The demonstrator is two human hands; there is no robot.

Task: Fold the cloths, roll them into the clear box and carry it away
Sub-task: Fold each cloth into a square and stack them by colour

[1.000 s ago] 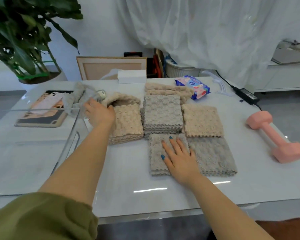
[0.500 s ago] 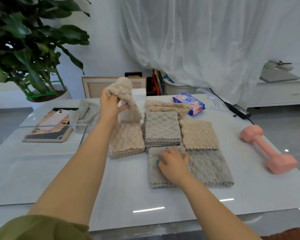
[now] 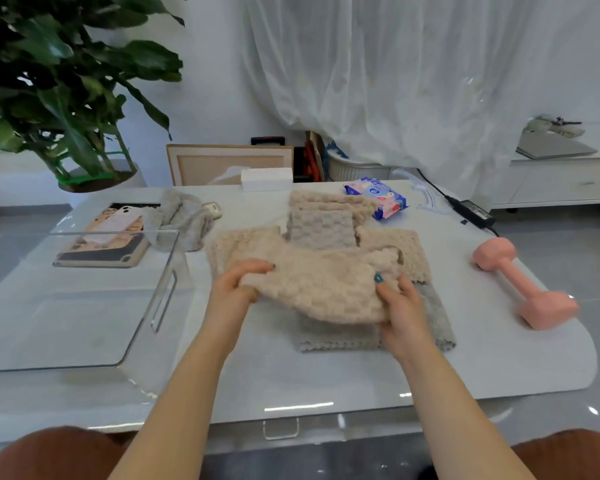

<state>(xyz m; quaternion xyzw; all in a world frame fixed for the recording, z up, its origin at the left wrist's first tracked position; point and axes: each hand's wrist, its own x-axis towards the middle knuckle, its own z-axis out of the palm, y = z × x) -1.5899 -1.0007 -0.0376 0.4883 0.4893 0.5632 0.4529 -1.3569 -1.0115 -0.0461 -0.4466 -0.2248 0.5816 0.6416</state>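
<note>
A beige fluffy cloth [image 3: 319,285] is spread between my hands just above the table's middle. My left hand [image 3: 234,289] grips its left edge and my right hand [image 3: 400,306] grips its right edge. Under it lie grey folded cloths [image 3: 336,336], partly hidden. Behind it sit a grey stack [image 3: 321,228], a beige folded cloth [image 3: 409,251] and more beige cloths [image 3: 329,199]. A crumpled grey cloth [image 3: 181,220] lies at the back left. The clear box [image 3: 84,299] stands at the left, with nothing in it.
A pink dumbbell [image 3: 523,282] lies at the right. A tablet with a phone on it [image 3: 108,237] rests back left, a wipes pack [image 3: 378,199] and a white box [image 3: 267,179] at the back. A power adapter [image 3: 471,211] sits near the right edge. A potted plant [image 3: 66,98] stands behind.
My left hand brought the beige cloth down from the back left to the middle. My right hand left the grey cloth and took the beige cloth's right edge.
</note>
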